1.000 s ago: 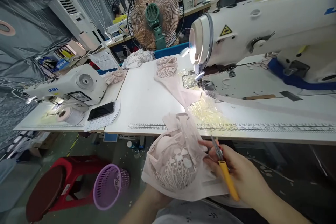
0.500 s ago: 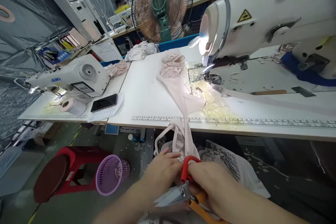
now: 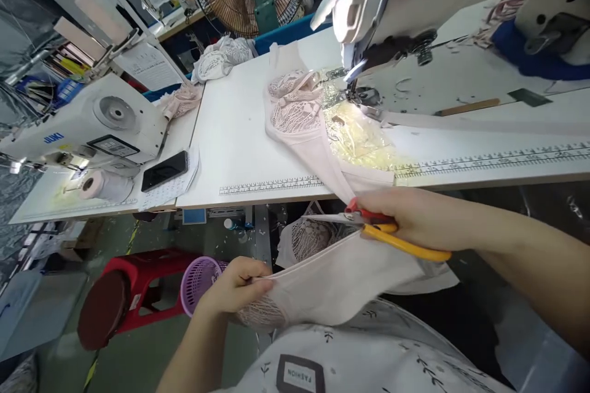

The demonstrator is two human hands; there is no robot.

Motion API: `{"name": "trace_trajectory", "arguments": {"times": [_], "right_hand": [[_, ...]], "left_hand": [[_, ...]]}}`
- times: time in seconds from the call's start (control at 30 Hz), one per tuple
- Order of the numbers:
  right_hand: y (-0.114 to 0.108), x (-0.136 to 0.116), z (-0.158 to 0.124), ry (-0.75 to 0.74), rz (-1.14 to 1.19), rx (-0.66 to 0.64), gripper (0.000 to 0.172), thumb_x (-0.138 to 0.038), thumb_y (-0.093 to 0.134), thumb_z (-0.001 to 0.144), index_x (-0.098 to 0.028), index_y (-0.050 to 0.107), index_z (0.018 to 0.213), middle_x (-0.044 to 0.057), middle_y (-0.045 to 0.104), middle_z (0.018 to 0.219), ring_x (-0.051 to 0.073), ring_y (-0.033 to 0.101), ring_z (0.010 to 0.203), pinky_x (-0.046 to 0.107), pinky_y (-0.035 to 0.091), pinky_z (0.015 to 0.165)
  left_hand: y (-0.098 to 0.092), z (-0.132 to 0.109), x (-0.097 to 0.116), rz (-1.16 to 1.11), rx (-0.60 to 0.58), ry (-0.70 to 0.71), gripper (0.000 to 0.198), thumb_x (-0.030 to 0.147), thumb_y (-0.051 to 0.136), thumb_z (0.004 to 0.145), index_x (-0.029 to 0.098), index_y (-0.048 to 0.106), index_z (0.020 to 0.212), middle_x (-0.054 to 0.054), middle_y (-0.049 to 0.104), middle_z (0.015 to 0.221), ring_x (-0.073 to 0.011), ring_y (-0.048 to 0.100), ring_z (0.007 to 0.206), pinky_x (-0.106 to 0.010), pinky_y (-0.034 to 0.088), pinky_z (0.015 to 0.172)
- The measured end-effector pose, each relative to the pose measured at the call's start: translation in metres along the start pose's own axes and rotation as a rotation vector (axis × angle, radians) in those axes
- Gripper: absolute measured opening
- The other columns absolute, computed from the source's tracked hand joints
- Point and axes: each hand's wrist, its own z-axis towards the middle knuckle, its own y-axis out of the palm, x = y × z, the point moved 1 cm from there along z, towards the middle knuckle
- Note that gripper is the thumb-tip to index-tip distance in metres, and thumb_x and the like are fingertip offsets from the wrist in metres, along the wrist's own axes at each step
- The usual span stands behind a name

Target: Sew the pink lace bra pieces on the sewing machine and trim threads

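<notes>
My left hand (image 3: 235,287) is closed on a pale pink lace bra (image 3: 329,285), pinching it near its lace part above my lap. The plain band of this bra stretches right, to just below my right hand (image 3: 415,212). That hand is wrapped round scissors (image 3: 389,238) with one red and one yellow handle; the blades point left, above the stretched fabric. Whether my right fingers also hold cloth is hidden. Another pink lace bra (image 3: 297,115) lies on the sewing table (image 3: 235,147), its strip reaching down over the front edge to the scissors.
A sewing machine (image 3: 415,18) with a lit needle area stands at the right. A second machine (image 3: 110,116), a thread cone (image 3: 106,186) and a phone (image 3: 165,171) are at the left. Below are a red stool (image 3: 142,282) and a purple basket (image 3: 198,282); a fan (image 3: 262,6) stands behind.
My hands have moved apart: the left outward with the bra, the right up to the table's edge with the scissors. The bra fabric is now stretched between them. The view has shifted.
</notes>
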Motion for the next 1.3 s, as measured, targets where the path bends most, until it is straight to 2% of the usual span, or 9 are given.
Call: {"name": "trace_trajectory", "arguments": {"times": [0.1, 0.2, 0.33, 0.43, 0.53, 0.6, 0.7, 0.9, 1.3], "right_hand": [[-0.003, 0.003, 0.006, 0.035, -0.040, -0.032, 0.007, -0.024, 0.042, 0.077, -0.020, 0.047, 0.073, 0.004, 0.059, 0.075, 0.017, 0.050, 0.065, 0.028, 0.038, 0.059], [-0.003, 0.002, 0.009, 0.037, -0.082, -0.058, 0.009, -0.026, 0.042, 0.078, -0.021, 0.048, 0.076, 0.004, 0.060, 0.080, 0.018, 0.052, 0.067, 0.029, 0.038, 0.059], [-0.001, -0.007, 0.011, 0.042, -0.096, -0.098, 0.011, -0.029, 0.042, 0.080, -0.021, 0.048, 0.075, 0.004, 0.059, 0.080, 0.018, 0.052, 0.066, 0.028, 0.036, 0.056], [-0.002, -0.014, 0.014, 0.063, -0.089, -0.114, 0.015, -0.031, 0.044, 0.080, -0.021, 0.043, 0.069, 0.003, 0.056, 0.073, 0.016, 0.048, 0.060, 0.027, 0.034, 0.052], [-0.006, -0.018, 0.015, 0.055, -0.068, -0.116, 0.015, -0.028, 0.045, 0.078, -0.020, 0.040, 0.066, 0.002, 0.053, 0.070, 0.014, 0.044, 0.059, 0.026, 0.032, 0.051], [-0.008, -0.019, 0.015, 0.028, -0.043, -0.115, 0.013, -0.025, 0.046, 0.076, -0.020, 0.040, 0.066, 0.002, 0.052, 0.070, 0.014, 0.043, 0.059, 0.026, 0.032, 0.052], [-0.011, -0.016, 0.014, -0.017, -0.024, -0.099, 0.014, -0.024, 0.046, 0.075, -0.020, 0.038, 0.065, 0.001, 0.049, 0.068, 0.012, 0.041, 0.057, 0.025, 0.031, 0.052], [-0.016, -0.009, 0.017, -0.041, -0.041, -0.096, 0.016, -0.022, 0.050, 0.073, -0.021, 0.036, 0.063, -0.001, 0.048, 0.064, 0.011, 0.039, 0.053, 0.025, 0.030, 0.049], [-0.019, -0.008, 0.021, -0.110, -0.053, -0.045, 0.020, -0.021, 0.050, 0.075, -0.021, 0.035, 0.062, -0.001, 0.048, 0.061, 0.011, 0.039, 0.050, 0.026, 0.029, 0.049]], "left_hand": [[-0.005, 0.005, -0.019, -0.039, -0.042, -0.056, 0.043, 0.046, 0.047, 0.087, 0.013, 0.054, 0.062, 0.001, 0.045, 0.057, -0.0079, 0.042, 0.051, -0.019, 0.034, 0.049], [-0.012, 0.018, -0.029, 0.078, -0.050, -0.057, 0.041, 0.044, 0.047, 0.088, 0.012, 0.057, 0.063, -0.004, 0.053, 0.069, -0.0115, 0.051, 0.063, -0.023, 0.043, 0.061], [-0.010, 0.042, -0.022, 0.376, -0.047, -0.089, 0.030, 0.035, 0.043, 0.090, 0.014, 0.063, 0.097, -0.011, 0.064, 0.098, -0.0194, 0.060, 0.090, -0.032, 0.047, 0.081], [0.010, 0.064, -0.002, 0.388, 0.011, 0.093, 0.031, 0.031, 0.045, 0.089, 0.016, 0.054, 0.115, -0.012, 0.063, 0.111, -0.0192, 0.059, 0.100, -0.033, 0.047, 0.087], [0.035, 0.084, 0.020, 0.280, 0.137, 0.378, 0.021, 0.030, 0.052, 0.086, 0.016, 0.056, 0.102, -0.009, 0.065, 0.099, -0.0164, 0.061, 0.089, -0.028, 0.049, 0.081], [0.048, 0.094, 0.030, 0.228, 0.230, 0.413, 0.014, 0.030, 0.055, 0.084, 0.017, 0.057, 0.090, -0.006, 0.065, 0.088, -0.0148, 0.061, 0.080, -0.026, 0.048, 0.074], [0.055, 0.103, 0.036, 0.073, 0.269, 0.281, 0.016, 0.031, 0.056, 0.084, 0.017, 0.055, 0.076, -0.003, 0.062, 0.074, -0.0124, 0.056, 0.068, -0.024, 0.045, 0.064], [0.050, 0.106, 0.036, -0.480, 0.094, 0.043, 0.032, 0.039, 0.068, 0.075, 0.014, 0.051, 0.065, -0.001, 0.055, 0.068, -0.0097, 0.050, 0.064, -0.023, 0.042, 0.061], [0.049, 0.106, 0.025, -0.598, 0.154, -0.020, 0.030, 0.035, 0.075, 0.070, 0.013, 0.055, 0.066, -0.002, 0.058, 0.071, -0.0105, 0.052, 0.068, -0.023, 0.042, 0.066]]}}
